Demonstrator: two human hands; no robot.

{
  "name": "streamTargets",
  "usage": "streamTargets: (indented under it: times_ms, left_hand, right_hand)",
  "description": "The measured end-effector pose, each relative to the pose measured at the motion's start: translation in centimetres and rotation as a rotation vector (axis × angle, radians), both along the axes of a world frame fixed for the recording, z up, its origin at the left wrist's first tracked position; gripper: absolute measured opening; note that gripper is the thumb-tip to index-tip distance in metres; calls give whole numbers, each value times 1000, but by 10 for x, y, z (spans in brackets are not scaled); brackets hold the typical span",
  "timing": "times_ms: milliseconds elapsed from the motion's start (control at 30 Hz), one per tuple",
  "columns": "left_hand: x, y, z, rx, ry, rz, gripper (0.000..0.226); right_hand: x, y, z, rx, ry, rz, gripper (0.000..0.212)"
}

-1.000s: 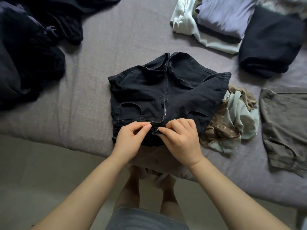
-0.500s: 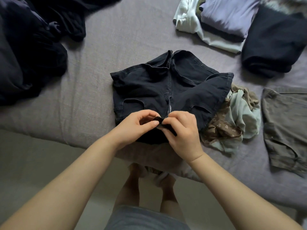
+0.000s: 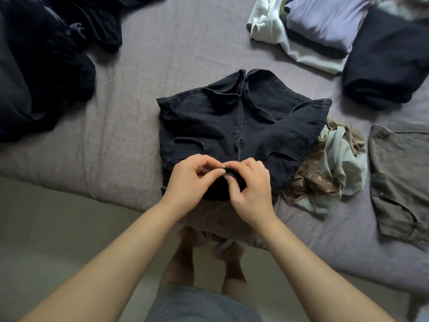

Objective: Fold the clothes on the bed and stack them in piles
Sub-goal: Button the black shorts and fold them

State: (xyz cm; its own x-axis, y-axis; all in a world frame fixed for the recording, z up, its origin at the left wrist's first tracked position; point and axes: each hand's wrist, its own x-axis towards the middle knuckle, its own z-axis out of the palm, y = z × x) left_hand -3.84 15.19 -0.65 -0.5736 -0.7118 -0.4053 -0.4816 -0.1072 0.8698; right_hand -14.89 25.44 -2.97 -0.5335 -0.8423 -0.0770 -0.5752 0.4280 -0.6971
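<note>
Mauve-grey bedding covers the bed, its near edge running across the lower part of the head view, with pale floor below it.

Head view, findings:

Black denim shorts lie flat at the near edge, waistband toward the person, leg openings pointing away. The fly seam runs straight away from the hands, so the garment's centre line sits between the two wrists.

Left hand and right hand meet at the middle of the waistband. Both have thumb and fingers curled in, pinching the dark fabric at the closure (whether a button is actually between the fingertips cannot be told). Neither hand is nearer; each stands just beside the centre line on its own side.

Judgement: the step in hand is fastening the waistband before folding. A fold along the fly seam would follow, carrying one half across the other.

Just right of the shorts, touching the hem, lies a crumpled brown-and-pale-green garment. Further right, a flat olive garment. Folded pile and a folded dark item sit at upper right, well apart. An unfolded dark heap occupies upper left.
</note>
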Motion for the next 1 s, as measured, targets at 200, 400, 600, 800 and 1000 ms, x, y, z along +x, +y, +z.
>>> streamTargets:
  times_ms: [200, 400, 600, 800, 1000]
  left_hand:
    - [5, 2, -4, -206, 10, -51, 10]
    - [10, 11, -10, -331, 28, -120, 19]
    - [8, 18, -12, -443, 55, -158, 16]
    - [7, 20, -26, -657, -47, -285, 17]
    - [3, 29, -32, -652, -91, -137, 25]
  right_hand:
    - [2, -3, -1, 4, -63, -16, 18]
    - [-3, 1, 2, -69, 158, -9, 14]
    - [-7, 7, 5, -174, 484, 112, 22]
    - [-5, 15, 3, -205, 531, 166, 16]
    - [-9, 23, 5, -118, 412, 185, 17]
